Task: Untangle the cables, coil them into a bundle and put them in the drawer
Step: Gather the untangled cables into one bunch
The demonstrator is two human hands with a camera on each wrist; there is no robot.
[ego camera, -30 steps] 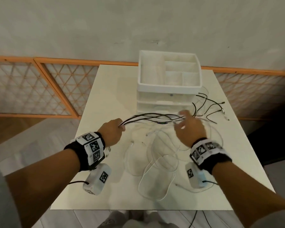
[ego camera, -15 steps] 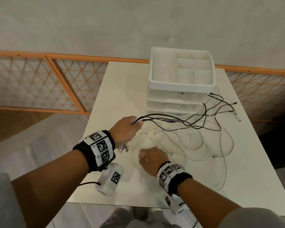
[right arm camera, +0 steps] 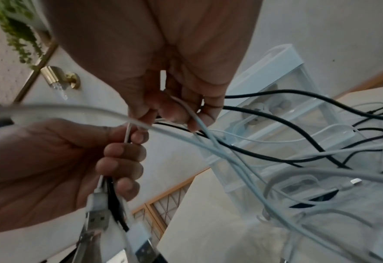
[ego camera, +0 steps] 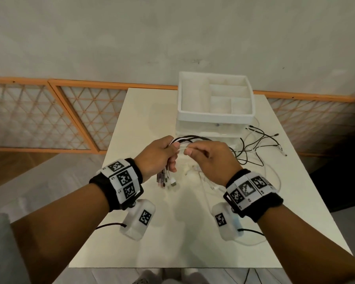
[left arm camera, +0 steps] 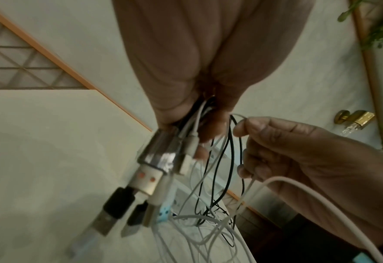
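Fingers of left hand (ego camera: 158, 154) clench black-and-white cables (ego camera: 195, 138), plugs dangling; right hand (ego camera: 211, 158) pinches white strand.

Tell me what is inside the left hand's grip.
The left hand grips a bunch of black and white cables. Their USB plugs hang out below the fist. The fingers cover the stretch inside, so the cable count cannot be told.

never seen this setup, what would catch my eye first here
The left hand grips a bunch of black and white cables above the table, plugs dangling below it. The right hand pinches a white cable beside it. Behind stands a white drawer unit, loose cable ends to its right.
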